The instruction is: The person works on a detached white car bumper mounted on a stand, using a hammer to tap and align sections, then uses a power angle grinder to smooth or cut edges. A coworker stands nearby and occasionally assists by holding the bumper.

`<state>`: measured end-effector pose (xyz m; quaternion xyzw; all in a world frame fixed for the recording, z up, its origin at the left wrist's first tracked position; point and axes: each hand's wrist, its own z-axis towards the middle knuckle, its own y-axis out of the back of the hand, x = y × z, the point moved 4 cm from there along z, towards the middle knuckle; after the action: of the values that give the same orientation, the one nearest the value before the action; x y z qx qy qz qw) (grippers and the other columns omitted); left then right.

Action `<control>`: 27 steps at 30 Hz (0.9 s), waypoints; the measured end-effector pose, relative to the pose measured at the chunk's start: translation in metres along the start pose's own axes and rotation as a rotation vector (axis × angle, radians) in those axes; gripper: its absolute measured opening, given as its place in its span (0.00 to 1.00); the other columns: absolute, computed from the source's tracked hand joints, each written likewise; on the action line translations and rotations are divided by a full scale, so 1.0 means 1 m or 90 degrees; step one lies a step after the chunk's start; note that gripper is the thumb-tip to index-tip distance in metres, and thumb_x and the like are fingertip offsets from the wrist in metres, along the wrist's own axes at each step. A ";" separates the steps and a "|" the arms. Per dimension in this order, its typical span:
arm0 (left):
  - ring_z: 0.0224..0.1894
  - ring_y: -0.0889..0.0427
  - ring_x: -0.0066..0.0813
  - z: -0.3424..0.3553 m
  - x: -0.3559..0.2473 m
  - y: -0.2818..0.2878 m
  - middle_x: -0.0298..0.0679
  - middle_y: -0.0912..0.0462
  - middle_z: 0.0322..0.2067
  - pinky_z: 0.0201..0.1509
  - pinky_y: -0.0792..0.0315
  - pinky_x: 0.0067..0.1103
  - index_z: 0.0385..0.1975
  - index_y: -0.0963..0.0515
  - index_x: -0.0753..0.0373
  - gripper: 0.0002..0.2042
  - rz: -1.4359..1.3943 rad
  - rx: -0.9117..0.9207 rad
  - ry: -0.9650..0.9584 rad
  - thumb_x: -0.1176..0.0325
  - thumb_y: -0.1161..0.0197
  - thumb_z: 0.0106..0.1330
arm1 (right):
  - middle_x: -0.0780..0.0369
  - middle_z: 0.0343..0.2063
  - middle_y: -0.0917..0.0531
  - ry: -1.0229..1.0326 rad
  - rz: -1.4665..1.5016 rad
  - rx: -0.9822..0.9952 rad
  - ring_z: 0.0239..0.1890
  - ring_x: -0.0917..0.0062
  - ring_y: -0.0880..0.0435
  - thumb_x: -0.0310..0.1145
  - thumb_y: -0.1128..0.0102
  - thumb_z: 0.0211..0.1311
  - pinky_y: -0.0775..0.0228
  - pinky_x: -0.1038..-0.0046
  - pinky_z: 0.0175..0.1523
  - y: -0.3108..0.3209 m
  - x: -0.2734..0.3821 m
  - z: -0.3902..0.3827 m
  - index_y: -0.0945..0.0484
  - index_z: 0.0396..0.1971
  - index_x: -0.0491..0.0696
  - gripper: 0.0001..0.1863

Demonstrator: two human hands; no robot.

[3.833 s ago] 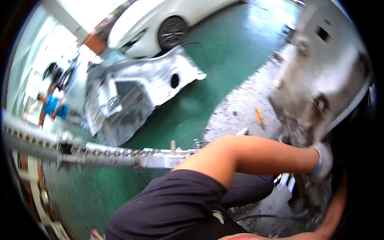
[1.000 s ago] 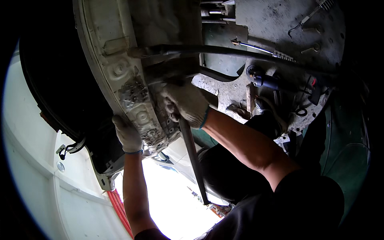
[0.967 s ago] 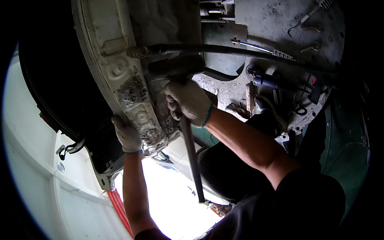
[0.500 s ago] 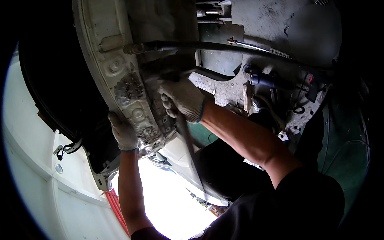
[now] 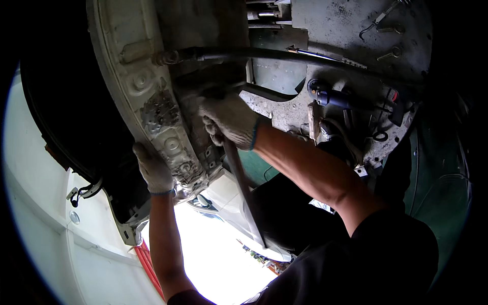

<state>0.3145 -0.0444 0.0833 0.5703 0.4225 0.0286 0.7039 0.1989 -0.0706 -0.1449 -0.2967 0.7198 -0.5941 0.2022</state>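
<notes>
My left hand (image 5: 152, 170), in a pale knit glove, grips the edge of a cream metal body panel (image 5: 122, 30), which has a rough, pitted patch (image 5: 160, 109). My right hand (image 5: 229, 122), also gloved, is closed on a long-handled hammer (image 5: 235, 170); its dark head, just beyond my fingers beside the panel, is blurred and in shadow. A dark bar or hose (image 5: 269, 57) crosses above my right hand from a fitting on the panel.
On a grey metal plate (image 5: 335, 25) at right lie a dark blue angle grinder (image 5: 338, 100), wrenches and other tools. Green floor (image 5: 432, 188) shows beyond it, with cables. A white car (image 5: 223, 203), pale wall (image 5: 40, 178) and red hoses (image 5: 145, 264) are lower down.
The view has swung from the floor, white car and loose panel to this panel. Over the last second both hands and the panel shift slightly up-left; the hammer's head moves and blurs.
</notes>
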 end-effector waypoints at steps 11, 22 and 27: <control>0.63 0.31 0.34 0.006 0.020 0.022 0.48 0.30 0.63 0.71 0.38 0.26 0.69 0.42 0.71 0.23 0.058 0.068 -0.114 0.63 0.52 0.84 | 0.70 0.19 0.30 -0.067 0.350 -0.103 0.17 0.87 0.29 0.34 0.42 0.72 0.36 0.83 0.18 0.074 0.015 -0.003 0.29 0.30 0.52 0.09; 0.69 0.33 0.36 0.000 0.011 0.012 0.48 0.33 0.69 0.75 0.40 0.27 0.73 0.42 0.71 0.27 -0.022 0.082 -0.072 0.56 0.58 0.86 | 0.72 0.19 0.30 -0.155 0.227 -0.207 0.16 0.87 0.32 0.34 0.42 0.69 0.37 0.83 0.19 0.089 0.015 -0.012 0.26 0.30 0.53 0.06; 0.70 0.32 0.37 0.003 0.006 0.017 0.44 0.33 0.70 0.76 0.40 0.27 0.74 0.42 0.70 0.34 0.193 0.036 -0.057 0.45 0.63 0.85 | 0.69 0.17 0.29 -0.078 0.141 -0.055 0.16 0.85 0.28 0.33 0.41 0.68 0.34 0.80 0.19 0.011 0.014 -0.014 0.28 0.28 0.52 0.08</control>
<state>0.3272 -0.0377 0.0940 0.6476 0.3005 0.0972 0.6934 0.1771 -0.0680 -0.1518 -0.2598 0.7591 -0.5177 0.2972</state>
